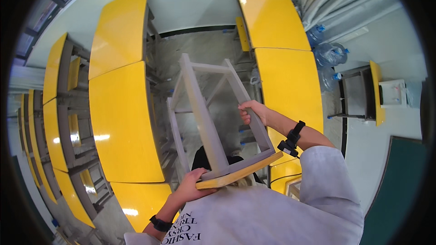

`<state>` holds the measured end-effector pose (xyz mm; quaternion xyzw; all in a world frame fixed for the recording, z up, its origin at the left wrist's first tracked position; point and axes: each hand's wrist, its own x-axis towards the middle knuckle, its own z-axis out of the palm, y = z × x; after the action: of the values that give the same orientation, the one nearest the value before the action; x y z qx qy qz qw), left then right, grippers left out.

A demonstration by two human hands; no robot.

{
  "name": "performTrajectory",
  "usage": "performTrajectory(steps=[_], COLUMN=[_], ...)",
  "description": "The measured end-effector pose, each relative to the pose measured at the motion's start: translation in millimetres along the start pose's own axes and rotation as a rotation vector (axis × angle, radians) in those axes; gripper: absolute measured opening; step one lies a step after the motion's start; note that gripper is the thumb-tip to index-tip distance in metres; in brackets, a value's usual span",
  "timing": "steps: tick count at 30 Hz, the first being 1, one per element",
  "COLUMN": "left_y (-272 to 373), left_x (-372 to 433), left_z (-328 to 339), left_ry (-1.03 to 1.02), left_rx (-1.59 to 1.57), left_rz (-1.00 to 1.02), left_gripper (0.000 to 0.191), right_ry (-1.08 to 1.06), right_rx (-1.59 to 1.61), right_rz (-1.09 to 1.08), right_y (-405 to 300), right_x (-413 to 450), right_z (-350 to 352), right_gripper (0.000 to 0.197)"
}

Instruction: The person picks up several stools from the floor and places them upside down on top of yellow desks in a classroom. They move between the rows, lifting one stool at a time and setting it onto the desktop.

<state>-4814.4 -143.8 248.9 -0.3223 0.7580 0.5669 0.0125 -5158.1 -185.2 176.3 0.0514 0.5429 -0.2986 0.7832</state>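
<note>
A stool with a grey frame and a yellow wooden seat [240, 173] is held up before my body, tipped so that its legs point away from me and its seat edge lies near my shirt. My left hand [194, 185] grips the near left corner of the seat, thumb on the frame side and fingers under the board. My right hand [252, 111] is closed around the right leg [258, 131] of the stool, partway along it. Both wrists wear black straps, the right one with a small black device.
Yellow-topped desks stand in rows to the left [119, 122] and right [289, 98], with an aisle floor [201, 42] between them. Large blue water bottles [327, 54] stand beyond the right row. Further right, a white appliance [393, 93] rests against a yellow-topped desk. Curtains [347, 3] hang behind the bottles.
</note>
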Motion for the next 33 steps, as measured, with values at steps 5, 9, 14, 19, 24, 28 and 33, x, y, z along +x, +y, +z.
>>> performTrajectory(steps=[5,9,14,19,24,28,33], left_y=[4.7,25.8,50.0,138.2,181.8,208.4,218.6], left_x=[-7.0,21.2,81.1,125.4,147.9,160.3,199.8], left_z=[-24.3,-62.2,-112.1,-104.6,-58.9,-7.5,31.2], left_ry=[-0.034,-0.285,-0.63,-0.2,-0.016,0.117,-0.039], left_rx=[0.031,0.126,-0.584,-1.211,-1.016,-0.93,-0.797], left_rz=[0.181,0.298,0.396,0.607,0.533,0.547,0.572], left_gripper=[0.05,0.058,0.088,0.068,0.021,0.02,0.01], right_ry=[-0.127,-0.104,0.07,0.378,0.66,0.836,0.938], right_rx=[0.13,0.066,-0.121,-0.378,-0.507,-0.387,-0.17], right_rz=[-0.245,-0.59,-0.96,-1.317,-1.43,-1.447,-1.433], right_y=[-16.2,-8.3,22.1,45.2,64.2,84.7,103.2], right_x=[-79.5,-141.3,-201.9,-219.1,-216.2,-221.6,-213.6], right_z=[43.6,55.8,73.5,60.1,3.8,-45.4,-90.8], right_gripper=[0.018,0.021,0.027,0.018,0.019,0.01,0.004])
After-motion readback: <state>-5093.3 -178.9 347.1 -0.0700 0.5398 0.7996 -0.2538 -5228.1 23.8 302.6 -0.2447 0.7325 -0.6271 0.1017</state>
